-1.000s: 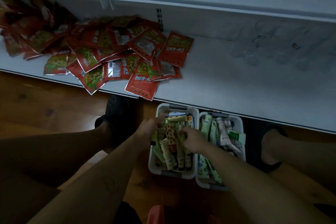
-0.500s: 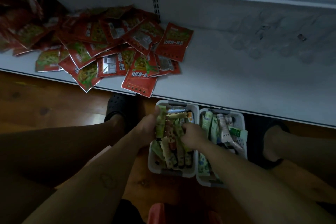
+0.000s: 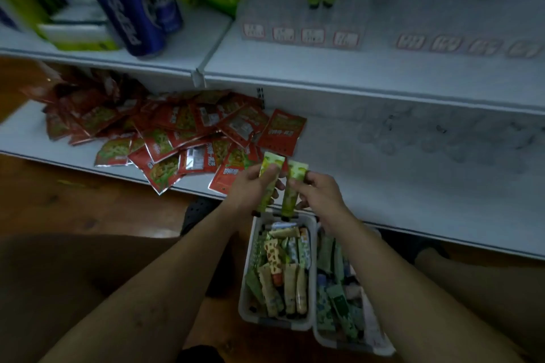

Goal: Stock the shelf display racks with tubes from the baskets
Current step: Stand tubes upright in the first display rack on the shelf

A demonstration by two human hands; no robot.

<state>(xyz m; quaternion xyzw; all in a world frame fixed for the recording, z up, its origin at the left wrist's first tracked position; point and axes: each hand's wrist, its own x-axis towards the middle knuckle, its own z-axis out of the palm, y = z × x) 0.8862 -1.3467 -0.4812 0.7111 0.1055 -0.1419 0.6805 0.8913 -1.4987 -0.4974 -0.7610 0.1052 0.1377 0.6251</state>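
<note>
My left hand (image 3: 250,188) grips a green tube (image 3: 269,177) held upright above the baskets. Beside it, my right hand (image 3: 320,194) holds a second green tube (image 3: 292,191), also upright, cap end down. Both tubes hover over the far rim of the left white basket (image 3: 275,324), which is packed with several tubes. A second white basket (image 3: 354,345) with more tubes sits to its right on the floor. Display racks (image 3: 300,9) with hanging green tubes stand on the upper shelf at the back.
Red snack packets (image 3: 182,132) lie heaped on the lower shelf's left half. Clear empty holders (image 3: 436,138) occupy its right half. Blue cans (image 3: 132,9) and green boxes stand on the upper left shelf. My knees and black shoes flank the baskets on the wooden floor.
Both hands have lifted out of the left basket, each with a green tube, and the view has tilted up so the upper shelf and racks show.
</note>
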